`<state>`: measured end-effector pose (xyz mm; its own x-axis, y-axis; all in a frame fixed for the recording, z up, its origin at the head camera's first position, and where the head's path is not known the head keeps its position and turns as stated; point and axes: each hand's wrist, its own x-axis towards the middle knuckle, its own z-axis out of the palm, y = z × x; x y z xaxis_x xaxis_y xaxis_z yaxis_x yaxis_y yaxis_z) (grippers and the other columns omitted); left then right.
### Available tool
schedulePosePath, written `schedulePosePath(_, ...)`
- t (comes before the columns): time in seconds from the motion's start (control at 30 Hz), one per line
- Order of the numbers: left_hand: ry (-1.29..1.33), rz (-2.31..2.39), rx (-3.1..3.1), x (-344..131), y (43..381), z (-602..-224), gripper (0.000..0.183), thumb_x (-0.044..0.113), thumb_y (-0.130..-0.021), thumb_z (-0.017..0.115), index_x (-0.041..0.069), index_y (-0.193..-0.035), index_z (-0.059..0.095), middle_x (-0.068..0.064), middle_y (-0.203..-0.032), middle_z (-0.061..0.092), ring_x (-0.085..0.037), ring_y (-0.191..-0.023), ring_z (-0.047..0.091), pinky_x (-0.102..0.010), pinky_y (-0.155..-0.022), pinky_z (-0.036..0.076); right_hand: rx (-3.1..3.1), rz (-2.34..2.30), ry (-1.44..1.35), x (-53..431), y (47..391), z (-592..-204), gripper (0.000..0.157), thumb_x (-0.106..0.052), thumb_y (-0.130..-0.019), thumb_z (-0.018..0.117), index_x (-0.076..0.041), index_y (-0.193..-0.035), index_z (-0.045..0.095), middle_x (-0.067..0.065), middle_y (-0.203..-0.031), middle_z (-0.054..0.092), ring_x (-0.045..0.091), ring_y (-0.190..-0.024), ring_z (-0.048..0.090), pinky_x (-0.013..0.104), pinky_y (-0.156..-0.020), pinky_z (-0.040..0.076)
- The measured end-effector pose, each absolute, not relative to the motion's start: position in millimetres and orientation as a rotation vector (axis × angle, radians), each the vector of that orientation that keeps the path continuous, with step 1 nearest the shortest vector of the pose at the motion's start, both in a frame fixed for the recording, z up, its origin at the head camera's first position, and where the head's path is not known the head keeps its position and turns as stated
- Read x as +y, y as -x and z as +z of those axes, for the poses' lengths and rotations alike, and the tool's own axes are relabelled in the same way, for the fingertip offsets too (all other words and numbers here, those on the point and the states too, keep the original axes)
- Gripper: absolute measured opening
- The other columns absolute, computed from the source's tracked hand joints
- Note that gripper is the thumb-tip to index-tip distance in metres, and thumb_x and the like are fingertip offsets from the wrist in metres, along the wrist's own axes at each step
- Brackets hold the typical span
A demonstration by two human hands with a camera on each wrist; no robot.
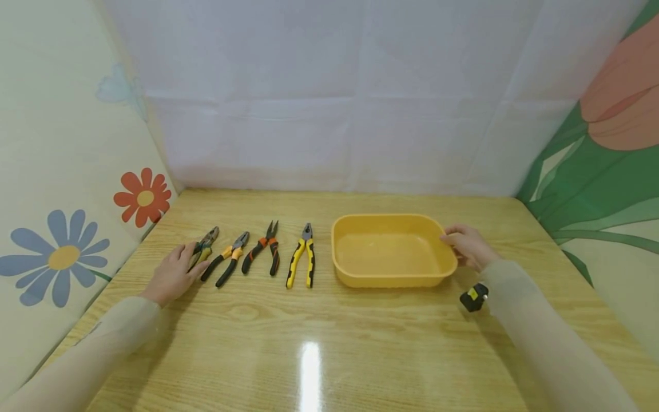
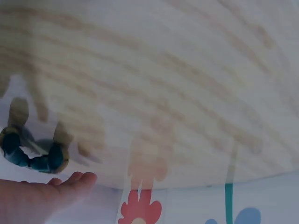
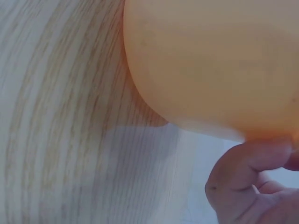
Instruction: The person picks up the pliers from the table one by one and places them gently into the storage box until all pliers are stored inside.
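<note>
At the left end of a row of tools, my left hand [image 1: 172,274] is over the handles of green-handled pliers [image 1: 206,247], their metal jaws pointing away from me. In the left wrist view the teal handle ends [image 2: 35,161] show just beside my outstretched fingers [image 2: 81,182]. My right hand [image 1: 468,246] grips the right rim of a yellow plastic basin [image 1: 393,281]. The right wrist view has a bent finger [image 3: 247,161] against the basin's wall [image 3: 210,70]. Nothing lies inside the basin.
Right of the green pair lie yellow-and-black pliers [image 1: 238,247], orange-and-black needle-nose pliers [image 1: 272,232] and longer yellow-and-black pliers [image 1: 308,232]. A small black object with a yellow patch [image 1: 472,297] is below my right wrist. White sheeting [image 1: 309,143] stands behind the wooden table [image 1: 257,343].
</note>
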<state>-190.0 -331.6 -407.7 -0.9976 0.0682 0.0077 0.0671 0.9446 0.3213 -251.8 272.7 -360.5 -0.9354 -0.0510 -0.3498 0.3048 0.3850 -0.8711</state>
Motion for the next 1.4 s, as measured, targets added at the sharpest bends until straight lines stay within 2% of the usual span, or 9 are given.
schedulePosePath(0.2,-0.119,0.517,3.061,-334,186,-411,0.070,0.040,-0.109,0.039,-0.018,-0.147,0.025,-0.051,-0.141,0.025,-0.070,-0.126,0.029,-0.077,-0.101,0.029,2.321,-1.575,-0.221,272,251,-361,0.036,-0.015,-0.105,0.047,0.008,-0.131,0.037,-0.007,-0.079,0.052,0.006,-0.064,0.052,0.025,-0.060,0.053)
schedulePosePath(0.53,-0.170,0.345,3.139,-341,187,-416,0.065,0.029,-0.106,0.051,-0.017,-0.145,0.028,-0.051,-0.135,0.033,-0.067,-0.121,0.038,-0.075,-0.094,0.038,2.322,-1.559,-0.214,271,252,-361,0.036,-0.015,-0.105,0.046,0.007,-0.131,0.038,-0.004,-0.085,0.054,0.008,-0.069,0.056,0.027,-0.063,0.055)
schedulePosePath(0.93,-0.241,0.249,3.150,-340,186,-415,0.053,0.024,-0.106,0.051,0.002,-0.152,0.037,-0.051,-0.124,0.041,-0.064,-0.112,0.049,-0.070,-0.086,0.047,2.312,-1.572,-0.218,270,252,-361,0.037,-0.015,-0.105,0.047,0.007,-0.132,0.036,-0.004,-0.083,0.054,0.007,-0.068,0.056,0.027,-0.062,0.055)
schedulePosePath(1.13,-0.208,0.183,3.124,-338,188,-407,0.048,0.020,-0.105,0.050,0.006,-0.150,0.041,-0.052,-0.122,0.044,-0.065,-0.110,0.050,-0.071,-0.082,0.048,2.310,-1.576,-0.211,269,252,-361,0.035,-0.014,-0.105,0.046,0.007,-0.131,0.036,-0.005,-0.081,0.053,0.007,-0.066,0.055,0.027,-0.062,0.055)
schedulePosePath(1.4,-0.222,0.129,3.172,-337,190,-404,0.046,0.026,-0.105,0.050,0.007,-0.147,0.047,-0.047,-0.113,0.051,-0.060,-0.098,0.055,-0.069,-0.077,0.050,2.349,-1.554,-0.197,265,252,-359,0.038,-0.015,-0.105,0.046,0.008,-0.134,0.036,-0.004,-0.080,0.053,0.007,-0.065,0.054,0.028,-0.059,0.054)
